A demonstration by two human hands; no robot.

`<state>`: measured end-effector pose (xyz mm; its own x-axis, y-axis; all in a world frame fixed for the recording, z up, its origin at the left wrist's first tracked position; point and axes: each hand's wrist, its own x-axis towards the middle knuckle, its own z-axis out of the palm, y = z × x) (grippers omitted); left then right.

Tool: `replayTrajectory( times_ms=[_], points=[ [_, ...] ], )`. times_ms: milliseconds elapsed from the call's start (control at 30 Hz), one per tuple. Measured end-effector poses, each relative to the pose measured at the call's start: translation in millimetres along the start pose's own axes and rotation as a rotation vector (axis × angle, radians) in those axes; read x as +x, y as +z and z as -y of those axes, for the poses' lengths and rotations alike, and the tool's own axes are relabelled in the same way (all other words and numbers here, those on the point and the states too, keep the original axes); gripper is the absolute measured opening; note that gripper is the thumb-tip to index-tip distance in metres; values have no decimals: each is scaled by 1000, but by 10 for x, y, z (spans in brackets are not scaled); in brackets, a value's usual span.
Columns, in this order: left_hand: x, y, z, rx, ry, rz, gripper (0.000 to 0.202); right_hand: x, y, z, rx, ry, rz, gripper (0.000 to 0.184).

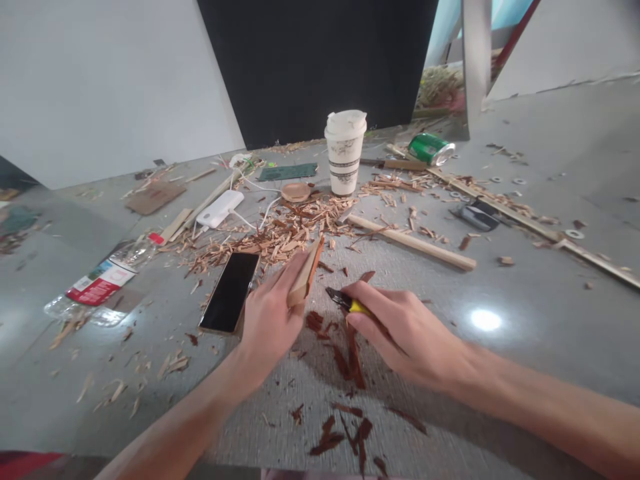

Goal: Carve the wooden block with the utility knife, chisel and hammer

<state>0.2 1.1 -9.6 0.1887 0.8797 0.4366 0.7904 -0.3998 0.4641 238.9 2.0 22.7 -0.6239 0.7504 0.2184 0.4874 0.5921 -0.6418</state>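
Observation:
My left hand [270, 317] is closed around a flat piece of wood [307, 272], holding it tilted up off the grey floor. My right hand [405, 330] grips a yellow-handled utility knife [345, 301], its dark blade pointing left toward the lower end of the wood. The two hands are close together, a small gap between blade and wood. Dark reddish shavings [345, 360] lie on the floor under and in front of my hands.
A black phone [230, 291] lies just left of my left hand. Pale wood chips [280, 233], a wooden stick [413, 242], a paper cup [345, 152], a white power bank [220, 209], a green can [430, 148] and a plastic bottle [103, 280] are spread around.

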Motion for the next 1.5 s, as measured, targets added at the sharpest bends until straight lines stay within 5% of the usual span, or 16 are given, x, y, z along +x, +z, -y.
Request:
replayTrajectory(
  times_ms=[1000,1500],
  points=[
    [-25,40,-108,17,-33,13,66,56,97,-47,-424,-69,-132,41],
    [61,16,-201,-24,-182,21,29,128,58,-2,-589,-38,-140,37]
  ],
)
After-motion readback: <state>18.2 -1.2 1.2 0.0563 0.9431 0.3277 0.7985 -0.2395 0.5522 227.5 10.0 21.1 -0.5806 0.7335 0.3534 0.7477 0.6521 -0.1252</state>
